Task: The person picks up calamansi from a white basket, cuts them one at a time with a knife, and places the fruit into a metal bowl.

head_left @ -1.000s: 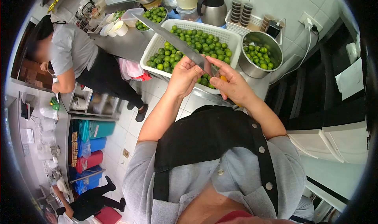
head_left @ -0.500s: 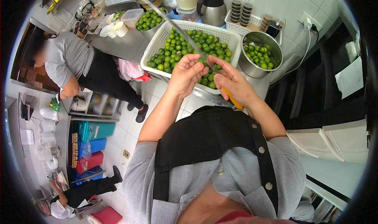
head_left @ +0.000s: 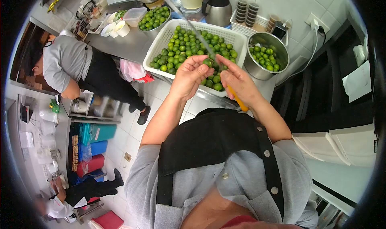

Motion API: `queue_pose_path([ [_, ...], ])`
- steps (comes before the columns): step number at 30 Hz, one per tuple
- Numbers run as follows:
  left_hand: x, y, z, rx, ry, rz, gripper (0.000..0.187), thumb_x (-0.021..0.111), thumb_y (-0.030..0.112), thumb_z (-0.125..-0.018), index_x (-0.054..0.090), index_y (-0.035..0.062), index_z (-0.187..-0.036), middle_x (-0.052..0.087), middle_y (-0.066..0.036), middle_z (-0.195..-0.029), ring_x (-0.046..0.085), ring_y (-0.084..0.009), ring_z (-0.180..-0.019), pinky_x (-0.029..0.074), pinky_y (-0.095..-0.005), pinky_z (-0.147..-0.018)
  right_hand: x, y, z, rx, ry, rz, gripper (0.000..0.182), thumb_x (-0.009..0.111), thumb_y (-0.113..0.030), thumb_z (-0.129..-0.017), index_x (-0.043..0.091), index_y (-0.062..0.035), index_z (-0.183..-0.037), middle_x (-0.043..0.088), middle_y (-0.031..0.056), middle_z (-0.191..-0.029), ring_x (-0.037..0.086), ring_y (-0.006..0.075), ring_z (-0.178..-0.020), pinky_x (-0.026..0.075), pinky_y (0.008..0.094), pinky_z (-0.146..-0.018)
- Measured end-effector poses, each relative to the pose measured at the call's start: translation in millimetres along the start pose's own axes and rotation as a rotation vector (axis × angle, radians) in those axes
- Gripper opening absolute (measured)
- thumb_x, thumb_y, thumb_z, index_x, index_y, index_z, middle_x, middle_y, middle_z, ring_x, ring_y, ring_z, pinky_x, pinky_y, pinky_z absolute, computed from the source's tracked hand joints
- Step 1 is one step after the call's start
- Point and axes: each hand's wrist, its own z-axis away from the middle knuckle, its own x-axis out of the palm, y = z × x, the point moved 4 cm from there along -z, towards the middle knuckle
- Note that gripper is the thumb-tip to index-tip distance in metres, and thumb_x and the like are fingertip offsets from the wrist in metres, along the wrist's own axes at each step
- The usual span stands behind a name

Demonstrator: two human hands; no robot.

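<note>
My left hand [head_left: 190, 75] pinches a small green lime [head_left: 208, 62] between thumb and fingers. In my right hand [head_left: 238, 83] is a long knife, its yellow handle [head_left: 237, 98] showing below the palm. The knife's blade [head_left: 187, 23] points up and to the left, with its lower part right beside the lime. Both hands are over the near edge of a white perforated basket [head_left: 152, 48], which holds many whole limes [head_left: 181, 48].
A steel pot [head_left: 251, 68] with limes stands right of the basket, and a metal bowl of limes [head_left: 154, 19] behind it on the left. A steel thermos [head_left: 217, 9] and stacked small cups [head_left: 246, 12] line the wall. Two people [head_left: 68, 64] work on the left.
The knife has tilted slightly, its blade shifting to the right, and more of the yellow handle shows. The lime between my left fingers is now plainer to see. Both people at left have shifted.
</note>
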Motion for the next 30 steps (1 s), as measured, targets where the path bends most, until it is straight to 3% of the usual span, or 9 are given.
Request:
queue_pose_path([
  [9, 3, 0, -4, 0.014, -0.024, 0.085, 0.030, 0.062, 0.011, -0.088, 0.053, 0.0058, -0.116, 0.062, -0.006, -0.100, 0.061, -0.0174, -0.092, 0.048, -0.0321, -0.084, 3, -9, 1, -0.043, -0.025, 0.230, 0.065, 0.062, -0.022, -0.089, 0.029, -0.0131, -0.145, 0.056, 0.0013, -0.088, 0.041, 0.0031, -0.051, 0.038, 0.0188, -0.044],
  [14, 5, -2, -3, -0.006, 0.111, -0.003, 0.036, 0.063, 0.007, -0.085, 0.048, 0.0011, -0.117, 0.062, -0.011, -0.096, 0.063, -0.0198, -0.084, 0.053, -0.0336, -0.075, 10, -10, 2, -0.004, -0.074, 0.262, 0.073, 0.067, -0.023, -0.086, 0.026, -0.0097, -0.145, 0.056, 0.0053, -0.092, 0.046, 0.0045, -0.060, 0.039, 0.0195, -0.048],
  [17, 10, -1, -1, -0.036, 0.115, -0.051, 0.040, 0.064, 0.005, -0.082, 0.046, 0.0000, -0.118, 0.062, -0.012, -0.093, 0.064, -0.0209, -0.080, 0.054, -0.0339, -0.070, 14, -14, 1, -0.119, -0.055, 0.242, 0.074, 0.070, -0.023, -0.083, 0.028, -0.0046, -0.141, 0.055, 0.0081, -0.095, 0.049, 0.0074, -0.072, 0.043, 0.0208, -0.060],
  [20, 8, -3, -1, -0.027, 0.130, -0.059, 0.041, 0.063, 0.004, -0.082, 0.046, -0.0004, -0.119, 0.062, -0.012, -0.092, 0.064, -0.0219, -0.078, 0.054, -0.0343, -0.069, 12, -12, 1, -0.029, -0.051, 0.249, 0.070, 0.071, -0.020, -0.082, 0.031, -0.0014, -0.136, 0.054, 0.0094, -0.099, 0.049, 0.0095, -0.083, 0.043, 0.0228, -0.072],
  [22, 5, -6, -1, -0.003, 0.138, -0.062, 0.040, 0.063, 0.004, -0.083, 0.046, -0.0002, -0.119, 0.062, -0.012, -0.091, 0.064, -0.0223, -0.077, 0.054, -0.0344, -0.069, 13, -11, 0, -0.100, -0.043, 0.224, 0.070, 0.072, -0.019, -0.081, 0.032, -0.0016, -0.136, 0.053, 0.0095, -0.102, 0.049, 0.0101, -0.086, 0.043, 0.0236, -0.076],
  [25, 4, -7, 0, 0.010, 0.129, -0.063, 0.037, 0.062, 0.004, -0.084, 0.048, 0.0003, -0.118, 0.062, -0.012, -0.091, 0.064, -0.0223, -0.078, 0.053, -0.0343, -0.071, 12, -8, -2, -0.192, -0.053, 0.260, 0.071, 0.071, -0.014, -0.081, 0.030, -0.0056, -0.138, 0.052, 0.0040, -0.085, 0.046, 0.0064, -0.064, 0.038, 0.0209, -0.057],
  [27, 6, -3, 0, -0.017, 0.124, -0.059, 0.035, 0.061, 0.005, -0.085, 0.049, 0.0007, -0.118, 0.061, -0.011, -0.093, 0.064, -0.0217, -0.081, 0.053, -0.0338, -0.073, 9, -5, -2, -0.221, -0.066, 0.294, 0.071, 0.072, -0.013, -0.080, 0.031, -0.0071, -0.138, 0.052, 0.0019, -0.088, 0.045, 0.0062, -0.065, 0.038, 0.0209, -0.058],
  [29, 5, 1, 1, 0.000, 0.137, -0.060, 0.034, 0.062, 0.005, -0.085, 0.050, 0.0010, -0.117, 0.061, -0.010, -0.097, 0.063, -0.0210, -0.085, 0.052, -0.0330, -0.076, 4, -3, -2, -0.224, -0.078, 0.313, 0.070, 0.075, -0.015, -0.078, 0.035, -0.0061, -0.135, 0.051, 0.0033, -0.113, 0.047, 0.0097, -0.091, 0.041, 0.0241, -0.082],
  [30, 5, 2, 1, 0.009, 0.143, -0.060, 0.034, 0.062, 0.005, -0.085, 0.051, 0.0011, -0.117, 0.061, -0.010, -0.098, 0.063, -0.0206, -0.087, 0.052, -0.0326, -0.077, 3, -4, -2, -0.243, -0.075, 0.333, 0.068, 0.074, -0.015, -0.078, 0.035, -0.0067, -0.134, 0.051, 0.0025, -0.114, 0.047, 0.0089, -0.089, 0.042, 0.0232, -0.080],
])
